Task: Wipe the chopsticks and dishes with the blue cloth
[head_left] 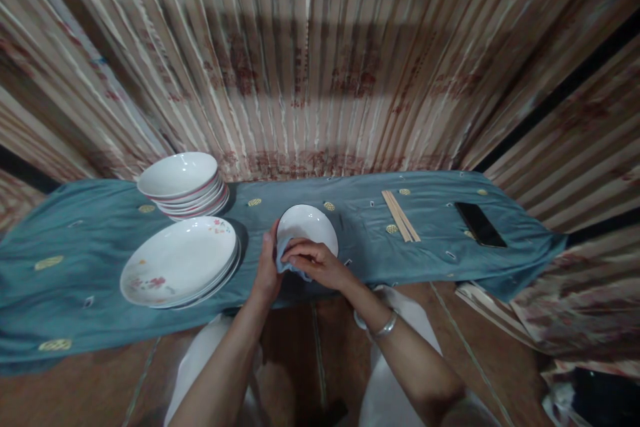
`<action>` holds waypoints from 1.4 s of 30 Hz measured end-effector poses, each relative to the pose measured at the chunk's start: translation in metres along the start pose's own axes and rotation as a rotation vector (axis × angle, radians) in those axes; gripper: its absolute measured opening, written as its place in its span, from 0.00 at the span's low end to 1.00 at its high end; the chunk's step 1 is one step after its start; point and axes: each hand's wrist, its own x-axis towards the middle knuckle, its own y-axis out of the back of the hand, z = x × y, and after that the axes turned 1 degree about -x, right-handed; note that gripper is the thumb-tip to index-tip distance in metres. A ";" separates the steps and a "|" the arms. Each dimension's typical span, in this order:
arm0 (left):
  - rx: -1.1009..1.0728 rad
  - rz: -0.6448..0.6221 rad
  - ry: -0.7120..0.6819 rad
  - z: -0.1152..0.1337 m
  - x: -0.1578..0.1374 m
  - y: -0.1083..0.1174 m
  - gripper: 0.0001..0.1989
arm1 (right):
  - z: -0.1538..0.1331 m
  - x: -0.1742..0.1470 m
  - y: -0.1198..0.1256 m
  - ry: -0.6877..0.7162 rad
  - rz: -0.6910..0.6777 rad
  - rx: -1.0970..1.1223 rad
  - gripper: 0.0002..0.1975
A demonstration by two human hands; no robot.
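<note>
A small white bowl with a dark rim (313, 223) is at the middle of the cloth-covered table, tilted toward me. My left hand (269, 265) grips its left side, fingers mostly hidden behind it. In my right hand (320, 263) a light blue cloth (286, 258) is pinched and pressed against the bowl's near left rim. Left of my hands lies a stack of oval white plates with a floral print (183, 260). Behind that rises a stack of white bowls with pinkish rims (180, 177).
Wooden chopsticks (400, 215) lie right of the bowl, and a black phone (480, 224) is farther right. The teal tablecloth (360, 193) has yellow pineapple prints. A pleated curtain (310, 80) hangs close behind the table.
</note>
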 end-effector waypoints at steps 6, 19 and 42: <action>0.039 -0.028 -0.038 -0.002 0.002 -0.001 0.31 | -0.004 -0.006 0.008 -0.085 -0.097 -0.017 0.21; 0.049 -0.008 0.067 0.009 -0.006 -0.006 0.36 | 0.008 -0.024 0.034 -0.190 -0.237 -0.054 0.15; 0.103 0.055 0.112 0.010 -0.006 -0.005 0.36 | 0.016 -0.035 0.070 -0.276 -0.166 -0.534 0.11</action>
